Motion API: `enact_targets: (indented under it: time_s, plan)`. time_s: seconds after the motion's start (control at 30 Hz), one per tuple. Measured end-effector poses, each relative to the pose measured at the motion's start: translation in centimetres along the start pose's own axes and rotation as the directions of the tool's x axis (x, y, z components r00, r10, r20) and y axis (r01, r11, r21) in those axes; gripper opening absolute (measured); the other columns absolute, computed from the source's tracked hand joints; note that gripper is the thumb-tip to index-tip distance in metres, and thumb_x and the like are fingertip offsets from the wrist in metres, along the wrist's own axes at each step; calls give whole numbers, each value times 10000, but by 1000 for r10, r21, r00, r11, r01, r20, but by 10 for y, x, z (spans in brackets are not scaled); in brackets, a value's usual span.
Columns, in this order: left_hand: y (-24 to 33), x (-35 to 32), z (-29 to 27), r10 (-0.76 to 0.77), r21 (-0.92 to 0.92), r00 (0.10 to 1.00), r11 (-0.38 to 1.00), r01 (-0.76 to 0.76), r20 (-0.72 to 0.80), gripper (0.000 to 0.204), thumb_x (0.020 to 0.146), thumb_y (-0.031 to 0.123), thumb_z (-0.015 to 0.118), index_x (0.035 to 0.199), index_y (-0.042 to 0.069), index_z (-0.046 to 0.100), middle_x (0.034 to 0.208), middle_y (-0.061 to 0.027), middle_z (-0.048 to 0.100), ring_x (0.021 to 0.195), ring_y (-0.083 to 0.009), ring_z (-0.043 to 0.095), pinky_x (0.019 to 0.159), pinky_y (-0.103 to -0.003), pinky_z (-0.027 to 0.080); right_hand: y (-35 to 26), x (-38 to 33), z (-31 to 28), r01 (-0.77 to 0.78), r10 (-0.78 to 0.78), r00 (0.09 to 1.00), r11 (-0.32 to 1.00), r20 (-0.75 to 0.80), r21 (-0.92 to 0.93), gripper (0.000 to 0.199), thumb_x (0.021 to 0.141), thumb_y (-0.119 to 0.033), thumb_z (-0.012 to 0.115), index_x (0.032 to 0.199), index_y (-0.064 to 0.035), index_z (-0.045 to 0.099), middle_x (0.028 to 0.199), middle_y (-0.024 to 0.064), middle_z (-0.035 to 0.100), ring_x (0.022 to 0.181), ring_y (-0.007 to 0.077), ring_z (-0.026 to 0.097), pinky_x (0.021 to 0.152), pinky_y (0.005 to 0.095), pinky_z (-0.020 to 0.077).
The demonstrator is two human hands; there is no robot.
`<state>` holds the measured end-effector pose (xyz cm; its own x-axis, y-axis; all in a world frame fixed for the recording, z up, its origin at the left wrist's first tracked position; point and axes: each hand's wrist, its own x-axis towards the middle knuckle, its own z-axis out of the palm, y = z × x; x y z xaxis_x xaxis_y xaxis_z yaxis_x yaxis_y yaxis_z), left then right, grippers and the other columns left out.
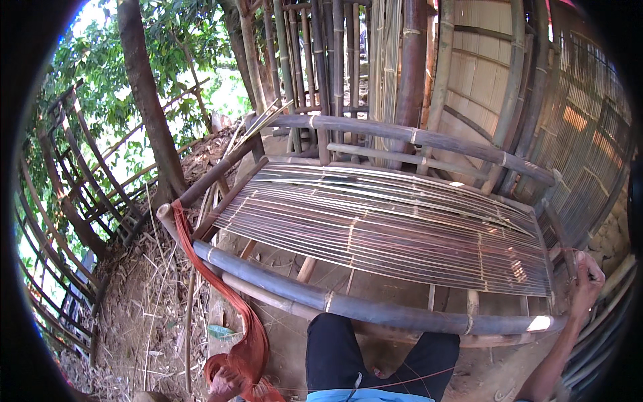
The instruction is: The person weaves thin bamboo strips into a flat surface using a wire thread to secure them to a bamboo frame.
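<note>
Bench: the bamboo bench [281, 276] is standing in front of the person, its long front rail running just beyond the knees.
Slat seat: thin pale slats [348, 228] are lying lengthwise within the bench frame, several long ones fanning loosely along its back edge.
Red thread bundle: the reddish-orange bundle [256, 338] is hanging over the bench's left front corner and trailing down to the ground before it.
Left hand: the left hand [228, 383] is resting at the bundle's lower end, below the bench's left front corner; its fingers are curling against the threads, but I cannot tell whether they are gripping.
Right hand: the right hand [588, 271] is rising just beside the bench's right end, fingertips pressing together and seemingly pinching a thin red strand [562, 250], though the strand is showing only faintly.
Lap: dark trousers [335, 348] are covering the knees at the bench's front rail; another fine red thread [415, 380] is crossing them.
Strips: narrow bamboo strips [271, 120] are sticking up at the bench's back left corner.
Behind the bench: upright bamboo poles [338, 60] are standing in a row.
Right of the bench: a slatted panel [583, 134] is leaning beyond its back corner.
Left of the bench: a tree trunk [149, 100] is rising, and dry litter [147, 301] is covering the ground.
Leaf: a green leaf [220, 331] is lying below the bench's left front corner, beside the bundle.
</note>
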<state>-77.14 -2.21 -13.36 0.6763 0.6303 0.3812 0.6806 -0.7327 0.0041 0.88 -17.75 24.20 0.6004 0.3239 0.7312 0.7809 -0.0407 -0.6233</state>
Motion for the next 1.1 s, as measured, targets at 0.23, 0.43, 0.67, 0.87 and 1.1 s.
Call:
enact_targets:
  time_s: [0.23, 0.43, 0.67, 0.87, 1.1]
  plan:
    - [3, -13, 20, -359, -150, 924, 915, 376, 130, 374, 767, 383, 783, 580, 108, 612, 551, -104, 606, 542, -359, 622, 646, -478, 514, 118, 34, -48, -95, 122, 992, 750, -5, -655, 300, 964, -268, 673, 999, 16, 760, 840, 59, 696, 828, 99, 575, 766, 279, 458]
    - [-2, 15, -7, -464, -13, 525, 741, 672, 713, 480, 798, 549, 752, 955, 95, 737, 819, -193, 718, 803, -336, 718, 823, -515, 529, 213, -4, -76, -286, 259, 958, 811, -124, -511, 300, 920, -265, 724, 996, 24, 748, 956, 143, 730, 897, 235, 674, 846, 354, 515]
    - [73, 257, -76, -313, -222, 949, 924, 312, 31, 1077, 611, 389, 888, 1527, 142, 379, 1511, -161, 404, 1444, -368, 320, 1157, -563, 219, 61, -30, -19, -169, 230, 963, 921, 141, -350, 261, 889, -184, 766, 1008, 45, 730, 966, 123, 714, 923, 184, 635, 872, 325, 486]
    - [125, 386, -65, 222, -401, 975, 896, -189, 35, 1069, 631, 430, 876, 1547, 222, 367, 1430, -168, 529, 1392, -338, 435, 1194, -571, 168, 24, -11, -143, -25, 82, 988, 921, 130, -390, 308, 986, -171, 617, 1202, 35, 692, 1175, 104, 690, 1082, 195, 617, 981, 319, 453]
    - [69, 329, -40, 90, -713, 860, 605, 354, 503, 206, 784, 270, 860, 829, 84, 784, 607, -8, 647, 558, -67, 559, 531, -264, 450, 90, -5, -321, -423, 318, 901, 796, -296, -433, 364, 1031, -278, 538, 1274, -58, 696, 1228, 27, 706, 1081, 168, 616, 949, 291, 454]
